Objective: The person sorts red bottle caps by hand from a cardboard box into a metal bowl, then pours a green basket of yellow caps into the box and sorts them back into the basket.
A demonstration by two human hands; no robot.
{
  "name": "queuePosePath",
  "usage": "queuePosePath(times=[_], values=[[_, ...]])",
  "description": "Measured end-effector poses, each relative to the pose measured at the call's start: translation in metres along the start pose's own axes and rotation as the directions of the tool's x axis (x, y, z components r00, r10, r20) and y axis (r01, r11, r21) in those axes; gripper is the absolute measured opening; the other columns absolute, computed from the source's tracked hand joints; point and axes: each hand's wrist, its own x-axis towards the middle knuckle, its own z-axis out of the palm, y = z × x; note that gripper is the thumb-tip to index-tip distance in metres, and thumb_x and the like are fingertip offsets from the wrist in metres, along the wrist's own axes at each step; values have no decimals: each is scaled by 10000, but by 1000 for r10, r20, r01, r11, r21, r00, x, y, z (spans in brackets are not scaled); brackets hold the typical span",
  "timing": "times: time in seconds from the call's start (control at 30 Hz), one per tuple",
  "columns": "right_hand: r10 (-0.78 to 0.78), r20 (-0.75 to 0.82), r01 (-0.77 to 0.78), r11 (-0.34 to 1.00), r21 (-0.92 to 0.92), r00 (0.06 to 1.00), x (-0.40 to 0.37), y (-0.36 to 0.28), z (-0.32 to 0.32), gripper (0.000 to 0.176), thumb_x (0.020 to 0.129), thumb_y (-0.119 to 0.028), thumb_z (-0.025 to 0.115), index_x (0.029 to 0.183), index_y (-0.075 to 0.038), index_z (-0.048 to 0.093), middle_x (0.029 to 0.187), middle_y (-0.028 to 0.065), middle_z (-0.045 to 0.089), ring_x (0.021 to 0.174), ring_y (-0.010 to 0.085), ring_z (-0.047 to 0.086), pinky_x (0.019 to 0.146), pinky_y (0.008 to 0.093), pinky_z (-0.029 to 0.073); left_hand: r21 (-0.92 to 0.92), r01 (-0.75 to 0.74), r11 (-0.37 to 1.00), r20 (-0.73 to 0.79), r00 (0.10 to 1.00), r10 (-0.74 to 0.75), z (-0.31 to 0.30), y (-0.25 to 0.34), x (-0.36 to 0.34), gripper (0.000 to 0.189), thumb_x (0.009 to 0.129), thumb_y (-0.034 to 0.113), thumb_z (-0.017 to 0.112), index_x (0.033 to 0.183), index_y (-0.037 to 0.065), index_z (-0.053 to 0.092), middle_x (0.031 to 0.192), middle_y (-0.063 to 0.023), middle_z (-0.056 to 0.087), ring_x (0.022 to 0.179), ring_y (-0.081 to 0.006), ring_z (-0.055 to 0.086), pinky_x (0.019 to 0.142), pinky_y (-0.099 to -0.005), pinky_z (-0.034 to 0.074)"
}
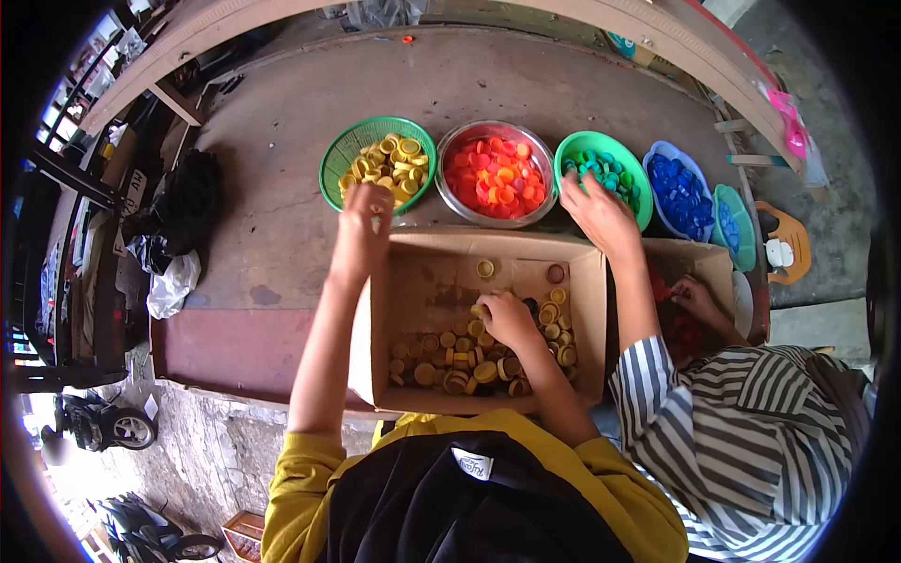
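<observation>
My left hand (365, 220) is at the near rim of a green mesh basket (330, 174) of yellow bottle caps (399, 161). Its fingers are curled together, and whatever they may hold is hidden. My right hand (511, 321) reaches into a cardboard box (364, 352), its fingers pinched on a yellow bottle cap (478, 311). Below it lies a heap of yellowish caps (450, 357). A single yellow cap (485, 268) and a brownish cap (556, 273) lie apart from the heap near the box's far side.
Beside me, a person in a striped shirt (741, 422) has one hand (598, 214) at a green bowl (571, 143) of green caps and another in a second box (709, 258). A steel bowl (450, 208) holds red-orange caps. Blue caps fill a bowl (702, 178) farther right.
</observation>
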Motion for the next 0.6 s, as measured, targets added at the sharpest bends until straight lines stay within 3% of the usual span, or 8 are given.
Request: queuePosePath(times=[0.07, 0.13, 0.2, 0.27, 0.4, 0.47, 0.53, 0.6], values=[[-22, -19, 23, 999, 40, 1000, -1, 3, -2, 129, 755, -47, 540, 857, -33, 617, 832, 143, 599, 818, 313, 573, 694, 404, 487, -110, 253, 961, 31, 968, -251, 0, -22, 23, 176, 752, -71, 542, 919, -18, 523, 997, -132, 534, 785, -226, 594, 659, -299, 543], [-86, -34, 91, 975, 203, 996, 0, 2, -9, 113, 774, -89, 581, 862, -29, 614, 818, 124, 601, 736, 281, 587, 643, 363, 481, -121, 287, 950, 115, 955, -274, 5, -49, 27, 225, 749, -59, 529, 967, -10, 502, 1003, -173, 515, 791, -276, 575, 672, -335, 529], [-113, -42, 120, 884, 452, 993, 4, -14, -27, 122, 778, -112, 607, 864, -25, 611, 784, 111, 599, 665, 249, 588, 601, 328, 472, 26, 188, 982, 189, 964, -189, 8, -59, 21, 292, 747, 0, 562, 1031, 2, 492, 991, -183, 515, 860, -325, 551, 758, -378, 478], [-142, -223, 239, 829, 506, 964, 20, -30, -45, 141, 772, -89, 625, 883, -7, 594, 717, 90, 588, 560, 168, 528, 539, 262, 433, 88, 80, 993, 162, 982, -93, 7, -53, 11, 303, 743, 22, 578, 1035, 0, 498, 982, -183, 519, 888, -345, 533, 796, -392, 447], [-195, -486, 400, 840, 366, 852, 84, -59, -69, 147, 793, -63, 607, 930, -10, 592, 749, 63, 581, 601, 118, 535, 528, 246, 429, -135, 314, 940, -33, 947, -321, -11, 11, -20, 214, 745, -29, 556, 954, -5, 518, 856, -137, 542, 818, -268, 551, 691, -329, 456], [-225, -510, 404, 873, 274, 830, 118, -72, -73, 151, 783, -70, 601, 925, -17, 591, 758, 83, 577, 598, 159, 544, 553, 270, 450, -163, 237, 958, -94, 962, -254, -9, 38, -54, 158, 747, -44, 564, 884, 16, 510, 834, -120, 541, 695, -231, 548, 632, -308, 458], [-219, -555, 436, 850, 295, 802, 151, -80, -65, 143, 792, -101, 595, 901, -9, 594, 767, 98, 592, 592, 178, 556, 557, 284, 462, -151, 348, 925, 108, 936, -334, -8, 67, -88, 146, 767, -39, 557, 897, 18, 521, 871, -91, 552, 740, -159, 551, 642, -278, 457], [-236, -446, 373, 894, 248, 863, 179, -79, -56, 267, 811, -213, 563, 997, -22, 554, 923, 146, 592, 803, 292, 598, 681, 374, 486, -141, 426, 894, 298, 879, -372, -1, 86, -110, 241, 735, -29, 597, 958, 31, 530, 913, -104, 541, 764, -204, 550, 643, -273, 455]])
